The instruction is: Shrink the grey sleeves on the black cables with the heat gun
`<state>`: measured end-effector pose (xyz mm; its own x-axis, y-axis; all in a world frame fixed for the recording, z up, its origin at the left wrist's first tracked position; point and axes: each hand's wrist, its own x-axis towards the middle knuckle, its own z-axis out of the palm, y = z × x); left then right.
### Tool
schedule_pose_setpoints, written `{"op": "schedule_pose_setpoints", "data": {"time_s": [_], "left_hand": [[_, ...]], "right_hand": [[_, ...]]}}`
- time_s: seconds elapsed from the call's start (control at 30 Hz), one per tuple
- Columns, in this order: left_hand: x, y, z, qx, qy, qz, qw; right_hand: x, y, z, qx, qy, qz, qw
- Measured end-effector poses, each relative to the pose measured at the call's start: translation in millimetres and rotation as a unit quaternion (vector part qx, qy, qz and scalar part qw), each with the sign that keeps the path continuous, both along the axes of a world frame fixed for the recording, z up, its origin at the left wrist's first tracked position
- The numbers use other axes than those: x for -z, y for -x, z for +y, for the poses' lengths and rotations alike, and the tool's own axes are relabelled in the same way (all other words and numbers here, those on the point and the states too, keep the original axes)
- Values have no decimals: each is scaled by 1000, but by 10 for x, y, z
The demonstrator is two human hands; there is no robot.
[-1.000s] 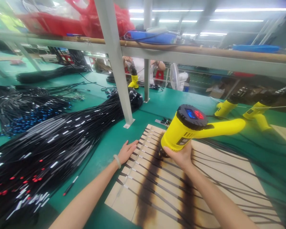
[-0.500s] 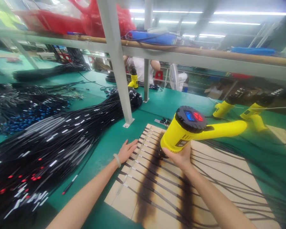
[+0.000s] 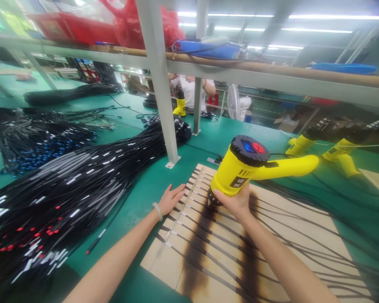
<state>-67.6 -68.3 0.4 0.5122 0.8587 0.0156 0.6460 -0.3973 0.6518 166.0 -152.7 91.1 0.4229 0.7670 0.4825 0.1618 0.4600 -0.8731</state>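
Note:
My right hand [image 3: 235, 202] is wrapped round the barrel of a yellow heat gun [image 3: 232, 172], which points down over a row of black cables [image 3: 219, 242]. The gun has a black end cap with a blue display and red buttons. Those cables lie side by side across a light wooden board [image 3: 161, 263] that carries two dark scorched bands. At the board's left edge my left hand [image 3: 172, 200] lies flat with fingers stretched out, touching or just beside the cable ends. A pale bracelet is on that wrist.
A big bundle of black cables [image 3: 91, 168] covers the green table [image 3: 132, 210] on the left. A white post [image 3: 166, 105] holds up a shelf. More yellow heat guns [image 3: 300, 145] stand at the right. A person [image 3: 192, 90] sits across, near a white fan [image 3: 236, 103].
My right hand and the heat gun have shifted a little to the left and upward over the board. My left hand stays at the cable ends; the whole view has moved slightly.

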Motion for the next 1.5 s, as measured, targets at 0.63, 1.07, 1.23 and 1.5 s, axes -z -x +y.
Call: {"op": "schedule_pose_setpoints", "data": {"time_s": [0.63, 1.07, 1.23, 1.5], "left_hand": [[-63, -25, -38, 0, 1, 16, 1000], [-50, -33, -22, 1, -7, 15, 1000], [-62, -36, -27, -2, -5, 18, 1000], [-83, -36, -34, 0, 1, 21, 1000]], "right_hand": [[-58, 29, -32, 0, -5, -29, 1000], [-31, 28, -36, -6, 14, -32, 999], [-48, 55, -59, -15, 2, -35, 999], [42, -23, -80, -3, 17, -17, 1000]]}}
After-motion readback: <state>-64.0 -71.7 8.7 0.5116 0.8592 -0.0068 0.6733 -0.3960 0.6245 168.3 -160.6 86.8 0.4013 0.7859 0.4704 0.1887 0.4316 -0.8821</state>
